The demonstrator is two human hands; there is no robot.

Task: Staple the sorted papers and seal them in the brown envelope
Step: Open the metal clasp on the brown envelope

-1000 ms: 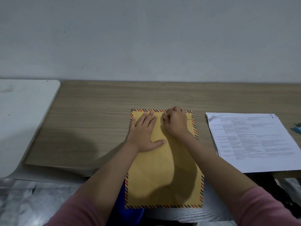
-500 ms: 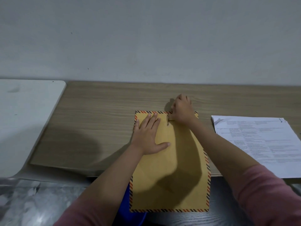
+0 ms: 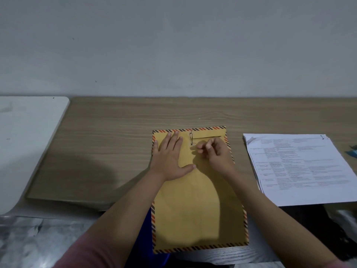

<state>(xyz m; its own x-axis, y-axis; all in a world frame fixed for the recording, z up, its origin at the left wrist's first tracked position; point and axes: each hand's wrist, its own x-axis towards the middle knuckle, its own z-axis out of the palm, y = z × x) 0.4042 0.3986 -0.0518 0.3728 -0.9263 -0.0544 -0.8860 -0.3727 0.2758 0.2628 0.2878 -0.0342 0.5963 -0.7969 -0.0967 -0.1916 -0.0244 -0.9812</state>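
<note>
A brown envelope [image 3: 197, 206] with a striped border lies flat on the wooden table, its flap folded down at the far end. Two small round fasteners [image 3: 191, 139] with a thin closure string sit on the flap near its middle. My left hand [image 3: 171, 155] lies palm-down on the envelope's upper left, fingers spread. My right hand [image 3: 216, 151] hovers just right of the fasteners, with thumb and fingertips pinched on the thin string. A stack of printed white papers [image 3: 301, 167] rests on the table to the right of the envelope.
The wooden table top [image 3: 108, 144] meets a grey wall behind it. A white table [image 3: 25, 140] adjoins it on the left. A small blue object [image 3: 352, 150] peeks in at the right edge. The envelope's near end overhangs the table's front edge.
My right hand has come back from the envelope's top edge to a spot just below the flap line. The left hand stays flat on the envelope.
</note>
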